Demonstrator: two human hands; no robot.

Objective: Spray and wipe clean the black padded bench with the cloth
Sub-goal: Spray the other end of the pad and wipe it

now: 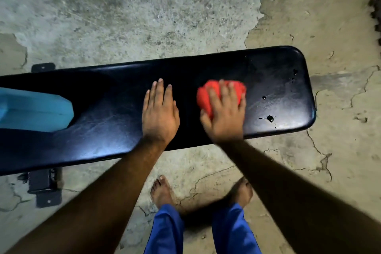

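Wiping step in progress, seen from the head camera; the black padded bench [103, 97] runs across the view on a cracked concrete floor [144, 6], and it serves here as the tabletop being cleaned; the right hand [223, 112] lies over a bunched red cloth [206, 97], its grip closed around the wad with fingers curled over the top and the thumb at the near side, pressing it onto the padding right of centre; the left hand [159, 109] rests flat on the padding just beside it, grip wide, fingers straight, holding nothing, apparently as a brace; liquid droplets [269, 118] stand on the right end, beyond the cloth, so spraying there looks done and that end not yet wiped; a light blue object [35, 107] lies on the left end, its kind not discernible; bare feet [162, 192] and blue trouser legs [167, 231] show below; the next move calls for carrying the cloth rightward over the droplets with steady downward pressure, then covering the remaining surface toward the left.
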